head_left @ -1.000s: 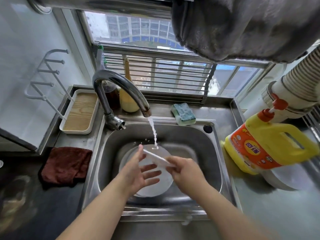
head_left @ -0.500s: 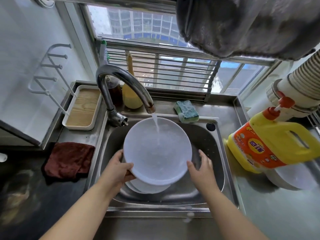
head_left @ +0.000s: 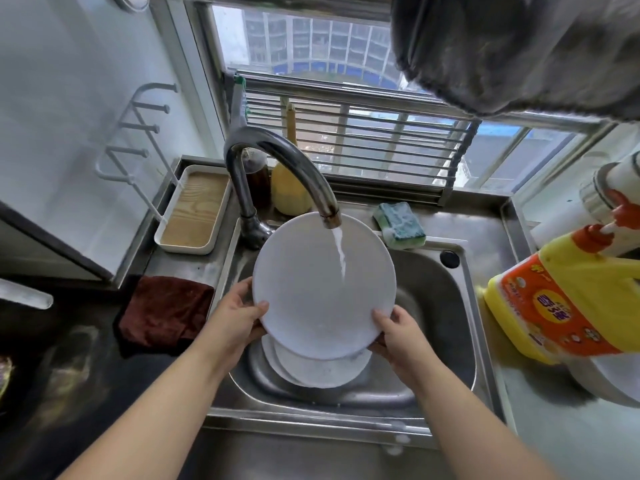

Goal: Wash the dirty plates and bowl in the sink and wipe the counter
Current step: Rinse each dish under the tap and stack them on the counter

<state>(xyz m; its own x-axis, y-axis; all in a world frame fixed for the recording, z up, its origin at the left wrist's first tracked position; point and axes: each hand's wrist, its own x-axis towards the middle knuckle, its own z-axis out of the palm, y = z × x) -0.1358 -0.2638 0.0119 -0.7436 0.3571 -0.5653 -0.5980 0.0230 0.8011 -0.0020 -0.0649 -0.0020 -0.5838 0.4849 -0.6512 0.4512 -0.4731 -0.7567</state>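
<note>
One round white plate point(head_left: 323, 285) is held tilted over the stainless steel sink point(head_left: 446, 306), under a thin stream of water from the curved metal tap point(head_left: 277, 161). It is gripped at its lower left rim by the left hand point(head_left: 239, 318), thumb curled over the edge, and at its lower right rim by the right hand point(head_left: 398, 336) — the fingers behind are hidden. At least two more white plates point(head_left: 318, 370) are stacked in the basin below, mostly covered. One green sponge point(head_left: 401, 225) lies on the far rim; one dark red cloth point(head_left: 166, 311) is crumpled on the steel table point(head_left: 187, 270) at left. One yellow detergent jug point(head_left: 568, 299) is cut off at right.
</note>
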